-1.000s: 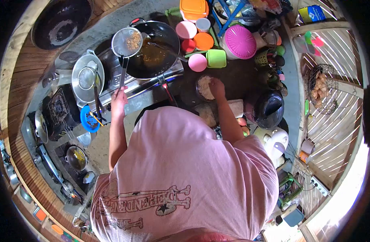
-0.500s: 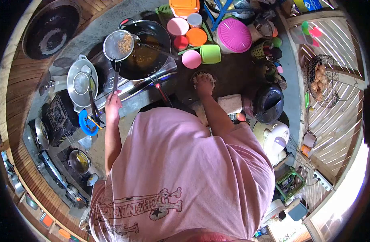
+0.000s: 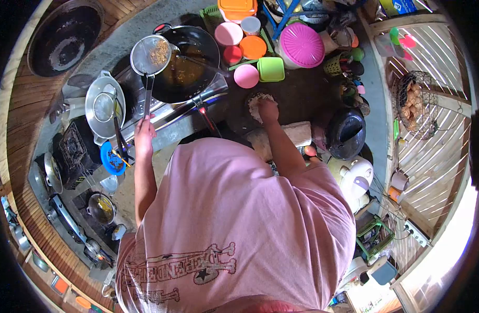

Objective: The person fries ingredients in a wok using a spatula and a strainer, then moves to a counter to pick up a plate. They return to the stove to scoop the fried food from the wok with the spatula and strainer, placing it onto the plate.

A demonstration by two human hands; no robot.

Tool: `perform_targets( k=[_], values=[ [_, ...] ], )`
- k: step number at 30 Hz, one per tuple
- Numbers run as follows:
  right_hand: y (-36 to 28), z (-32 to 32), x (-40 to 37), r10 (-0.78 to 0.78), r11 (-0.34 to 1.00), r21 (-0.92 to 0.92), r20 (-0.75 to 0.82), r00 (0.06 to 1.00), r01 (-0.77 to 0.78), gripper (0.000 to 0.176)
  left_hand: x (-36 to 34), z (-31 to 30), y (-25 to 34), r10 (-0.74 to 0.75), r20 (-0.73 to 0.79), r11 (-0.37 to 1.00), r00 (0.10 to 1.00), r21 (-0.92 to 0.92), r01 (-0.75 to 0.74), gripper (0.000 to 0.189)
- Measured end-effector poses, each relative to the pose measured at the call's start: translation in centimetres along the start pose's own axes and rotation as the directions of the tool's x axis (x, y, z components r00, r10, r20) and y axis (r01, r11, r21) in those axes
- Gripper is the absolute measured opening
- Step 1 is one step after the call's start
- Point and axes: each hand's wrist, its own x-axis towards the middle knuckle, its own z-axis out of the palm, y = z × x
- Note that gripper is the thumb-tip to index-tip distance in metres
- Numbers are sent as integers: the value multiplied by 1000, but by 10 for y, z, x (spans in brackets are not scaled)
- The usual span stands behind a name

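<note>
My left hand [image 3: 144, 135] is closed round the long handle of a mesh strainer [image 3: 141, 57]. Golden-brown fried bits [image 3: 159, 52] lie in its mesh, and its rim hangs over the left side of a black wok [image 3: 210, 57]. Brown oil [image 3: 183, 73] with a few bits covers the wok's bottom, where a second long-handled utensil rests. To the right, my right hand [image 3: 268, 110] is curled at a dark plate of pale shredded food [image 3: 255, 106]. Its fingertips are hidden, so what they pinch cannot be made out.
Lidded tubs, a lime-green box [image 3: 271, 69] and a big pink-lidded container [image 3: 302, 46] stand behind the plate. A dark lidded pot [image 3: 347, 134] is at right. Left are a metal pot with another strainer [image 3: 105, 107] and a blue plate [image 3: 112, 158]. A wire egg basket [image 3: 417, 104] hangs at right.
My right hand has shifted slightly right and down at the plate, its fingers now curled in rather than spread over the shreds. My left hand and the strainer are almost still.
</note>
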Motion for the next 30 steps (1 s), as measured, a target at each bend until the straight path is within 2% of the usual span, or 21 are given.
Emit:
perform_targets(
  k=[2,3,5,9,11,15,18,21,23,24,26,30],
  values=[
    [4,-3,-2,73,991,118,-40,997,-68,24,-1,-1,1,-1,11,1000,1000,-31,1,32],
    [9,-4,-2,73,991,117,-40,997,-68,24,-1,-2,0,-1,11,999,1000,-32,1,32],
    [18,-8,-5,-154,960,204,-183,971,190,30,1,-5,-3,-2,7,1000,1000,-31,2,32],
    [16,-26,-14,-123,950,266,-156,980,161,34,2,-5,0,-9,8,999,1000,-48,9,31],
    [15,-29,-16,13,939,343,-75,997,14,38,4,-7,-2,-5,-1,999,1000,-44,5,31],
    [29,-14,-11,-37,959,276,-109,993,66,37,3,-6,2,-1,16,998,1000,-64,2,31],
    [37,-6,-8,-10,974,224,-34,999,18,38,1,-5,6,9,6,999,1000,-45,-9,31],
    [49,5,-6,-78,964,247,-92,993,99,40,2,-6,4,7,0,999,1000,-42,-7,31],
    [54,9,-4,39,840,535,102,994,-88,39,3,-7,2,4,-16,999,1000,-39,-4,31],
    [51,3,-6,38,840,535,102,994,-87,39,4,-8,1,4,-16,999,1000,-40,-4,31],
    [44,-14,-13,53,736,656,191,980,-168,37,3,-9,0,2,-7,998,1000,-62,-2,31],
    [37,-26,-17,85,673,704,232,969,-227,33,0,-8,1,14,-9,999,1000,-34,-14,31]
  ],
)
